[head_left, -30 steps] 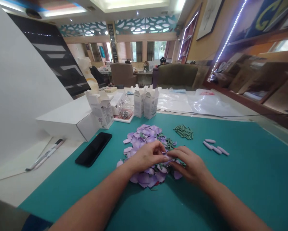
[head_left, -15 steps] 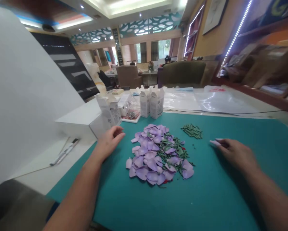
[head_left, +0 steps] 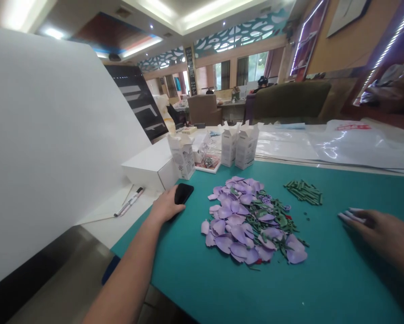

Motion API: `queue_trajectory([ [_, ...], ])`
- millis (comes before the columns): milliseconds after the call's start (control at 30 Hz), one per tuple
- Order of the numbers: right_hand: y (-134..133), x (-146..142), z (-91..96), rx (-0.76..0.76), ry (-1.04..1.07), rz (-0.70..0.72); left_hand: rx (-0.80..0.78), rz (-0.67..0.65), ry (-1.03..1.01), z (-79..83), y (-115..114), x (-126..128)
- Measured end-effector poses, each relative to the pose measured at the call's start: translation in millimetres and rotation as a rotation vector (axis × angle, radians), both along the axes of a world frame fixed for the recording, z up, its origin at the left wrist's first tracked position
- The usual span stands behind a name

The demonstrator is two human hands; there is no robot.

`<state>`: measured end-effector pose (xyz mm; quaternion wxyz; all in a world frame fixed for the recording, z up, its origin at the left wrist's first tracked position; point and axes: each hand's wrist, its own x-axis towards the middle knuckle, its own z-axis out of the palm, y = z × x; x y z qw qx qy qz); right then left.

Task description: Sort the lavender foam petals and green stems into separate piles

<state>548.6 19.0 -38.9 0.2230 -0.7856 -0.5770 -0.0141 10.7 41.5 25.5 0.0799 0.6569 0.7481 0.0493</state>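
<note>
My left hand [head_left: 166,206] lies on top of a black phone [head_left: 182,194] at the left edge of the teal mat [head_left: 222,279], its fingers curled over the phone. My right hand [head_left: 384,231] rests on the mat at the far right, fingers stretched out over a few pale purple bud pieces [head_left: 348,216]. Between the hands sits a pile of purple petals mixed with small green pieces [head_left: 249,220]. A small heap of green stem pieces [head_left: 303,191] lies behind it to the right.
Three small open white cartons [head_left: 237,145] and a larger white box [head_left: 151,168] stand behind the mat. A marker pen [head_left: 129,202] lies on white paper at left. A big white board [head_left: 47,144] leans at left. Clear plastic sheets [head_left: 340,144] cover the table behind.
Both hands left the petal pile and spread apart. The left hand went to the phone and now covers it; the right reached the bud pieces. The view turned left.
</note>
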Motion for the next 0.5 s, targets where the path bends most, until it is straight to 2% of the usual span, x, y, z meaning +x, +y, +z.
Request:
queue_trajectory([
  [100,-3,-14,20.2,-0.162,0.133,-0.031,-0.018,0.025,0.042,-4.4,7,3],
  [200,-4,-21,29.5,-0.186,0.128,-0.065,-0.011,0.070,0.071,-9.6,15,6],
  [500,-5,-18,24.2,-0.114,0.086,0.003,0.026,0.113,0.075,-17.3,22,11],
])
